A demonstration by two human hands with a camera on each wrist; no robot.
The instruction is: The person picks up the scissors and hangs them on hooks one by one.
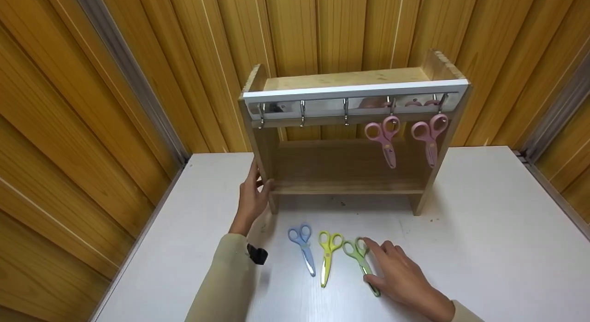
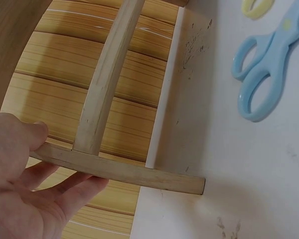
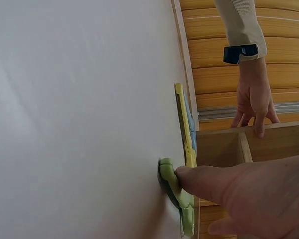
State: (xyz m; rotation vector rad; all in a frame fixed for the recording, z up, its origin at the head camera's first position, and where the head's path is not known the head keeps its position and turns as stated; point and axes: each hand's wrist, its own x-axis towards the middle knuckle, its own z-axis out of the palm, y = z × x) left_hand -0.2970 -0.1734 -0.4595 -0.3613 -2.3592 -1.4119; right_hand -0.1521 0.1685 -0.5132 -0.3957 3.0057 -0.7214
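My left hand (image 1: 251,199) grips the left side panel of a wooden shelf (image 1: 345,191); in the left wrist view its thumb and fingers lie on opposite sides of the panel's edge. Green scissors (image 1: 361,257) lie on the white table under my right hand (image 1: 401,271). One fingertip touches their handle loops, and the thumb is by the blades, fingers spread. Left of them lie yellow scissors (image 1: 327,255) and blue scissors (image 1: 303,250), handles toward the shelf. Two pairs of pink scissors (image 1: 387,144) hang from the shelf's right-hand hooks.
Several metal hooks (image 1: 346,110) line a white-edged strip (image 1: 322,92) across the shelf's upper front. Behind the white table (image 1: 484,229) stands a wood-patterned wall (image 1: 295,31), with similar panels at both sides. A black band (image 1: 257,254) is on my left wrist.
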